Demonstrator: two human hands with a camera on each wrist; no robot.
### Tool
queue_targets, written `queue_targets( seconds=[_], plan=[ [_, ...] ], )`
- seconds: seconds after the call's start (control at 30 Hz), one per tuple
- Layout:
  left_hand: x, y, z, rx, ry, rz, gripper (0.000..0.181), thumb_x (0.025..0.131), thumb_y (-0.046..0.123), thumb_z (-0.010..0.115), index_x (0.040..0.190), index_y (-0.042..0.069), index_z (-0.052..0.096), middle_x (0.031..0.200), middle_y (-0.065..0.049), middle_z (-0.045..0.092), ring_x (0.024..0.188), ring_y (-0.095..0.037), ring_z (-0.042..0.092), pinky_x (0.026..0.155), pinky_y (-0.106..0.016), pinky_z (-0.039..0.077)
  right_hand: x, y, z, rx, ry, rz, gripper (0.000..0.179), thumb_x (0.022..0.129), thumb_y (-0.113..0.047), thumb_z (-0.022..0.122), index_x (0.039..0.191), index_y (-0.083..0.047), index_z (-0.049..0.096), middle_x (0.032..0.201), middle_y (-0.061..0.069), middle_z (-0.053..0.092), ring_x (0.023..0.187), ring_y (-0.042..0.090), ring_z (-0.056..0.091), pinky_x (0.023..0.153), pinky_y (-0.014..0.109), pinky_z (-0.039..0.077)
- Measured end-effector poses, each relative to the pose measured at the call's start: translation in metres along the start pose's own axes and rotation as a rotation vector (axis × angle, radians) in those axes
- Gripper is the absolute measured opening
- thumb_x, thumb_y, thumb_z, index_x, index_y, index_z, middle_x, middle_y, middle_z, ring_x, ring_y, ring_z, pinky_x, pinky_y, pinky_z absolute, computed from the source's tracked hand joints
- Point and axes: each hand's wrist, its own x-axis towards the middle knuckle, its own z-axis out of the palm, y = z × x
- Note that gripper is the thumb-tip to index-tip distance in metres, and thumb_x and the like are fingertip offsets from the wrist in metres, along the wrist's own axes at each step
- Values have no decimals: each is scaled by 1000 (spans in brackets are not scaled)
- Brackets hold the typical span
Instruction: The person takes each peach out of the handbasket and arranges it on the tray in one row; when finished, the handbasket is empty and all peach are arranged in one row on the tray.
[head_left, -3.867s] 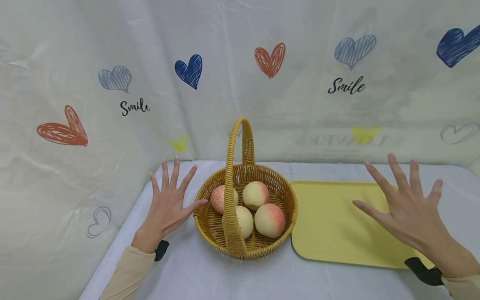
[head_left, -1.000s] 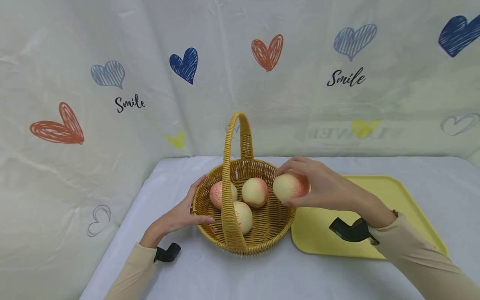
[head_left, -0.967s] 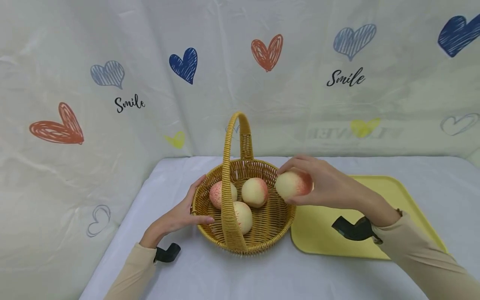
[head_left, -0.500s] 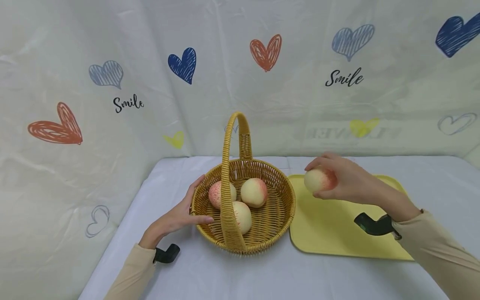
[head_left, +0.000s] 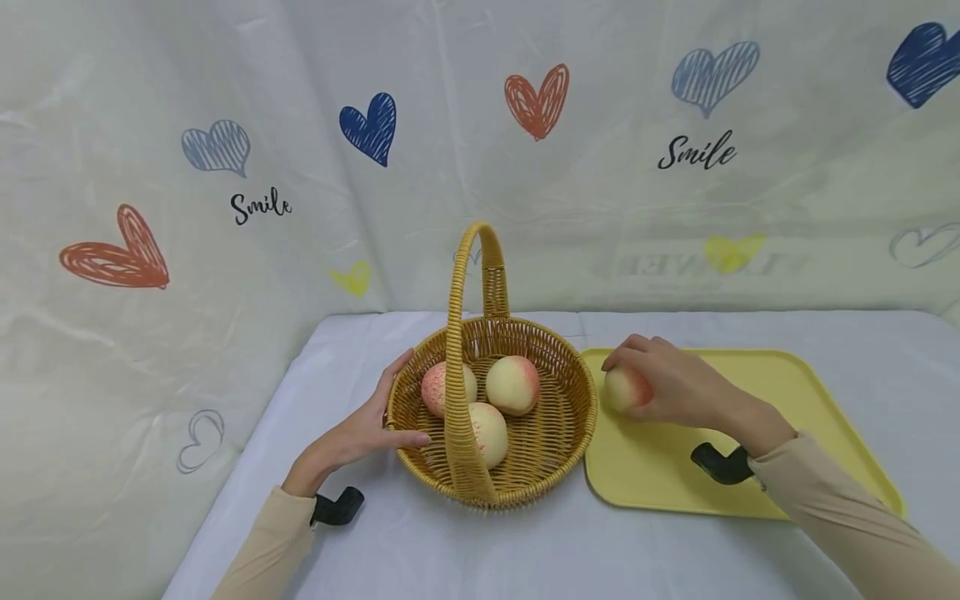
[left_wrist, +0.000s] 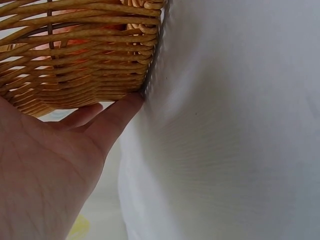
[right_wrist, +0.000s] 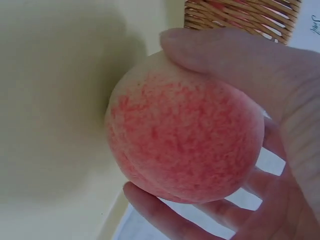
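My right hand (head_left: 686, 387) holds a pale peach with a red blush (head_left: 621, 390), thumb on one side and fingertips on the other. The peach is low over the left end of the yellow tray (head_left: 660, 475), its shadow on the tray surface in the right wrist view. My left hand (head_left: 356, 437) grips the left side of the wicker basket (head_left: 551, 429), thumb over the rim and fingers against the outer wall. In the left wrist view the fingertips (left_wrist: 131, 102) reach the basket's base. Three peaches lie in the basket, one (head_left: 513, 385) in plain view, two partly behind the handle.
The basket's tall arched handle (head_left: 455, 350) rises over its middle. Basket and tray stand side by side on a white-covered table (head_left: 540, 558). A pale curtain (head_left: 600, 167) printed with hearts hangs behind and to the left.
Earlier both hands were spread open and several peaches lay in the basket. The right hand has carried one peach out rightward and lowered it to the tray; the left hand stays at the basket.
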Motion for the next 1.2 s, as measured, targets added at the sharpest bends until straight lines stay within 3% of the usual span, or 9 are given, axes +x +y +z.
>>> queue_targets(
  seconds=[0.3,0.67,1.03,1.2],
  plan=[
    [-2,-2,1,-3,4,-3,123,85,35,88,168,31,-3,175,-9,1,158,-36,14,122,-59,20,-5,-1,1,176,-100,-65,51,75,-2,89,122,-13,71,121,3,59,103,20,64,86,37,56],
    [-2,-1,0,5,9,-1,121,85,34,87,168,34,-1,175,-6,1,159,-34,11,122,-61,16,-2,-2,1,182,-110,-131,61,72,2,87,128,-12,67,124,2,60,107,20,62,89,39,56],
    [0,2,2,20,13,6,121,85,37,87,168,34,-1,175,-7,0,159,-37,8,122,-65,15,2,-11,3,159,-68,-26,53,75,-16,94,122,-12,69,113,4,61,97,20,63,81,38,57],
    [-1,4,2,22,13,-2,121,85,37,87,168,33,-1,175,-7,0,159,-36,10,122,-64,16,-1,-8,0,185,-91,-105,59,75,-3,90,128,-11,67,126,5,59,110,24,63,90,42,57]
  ],
)
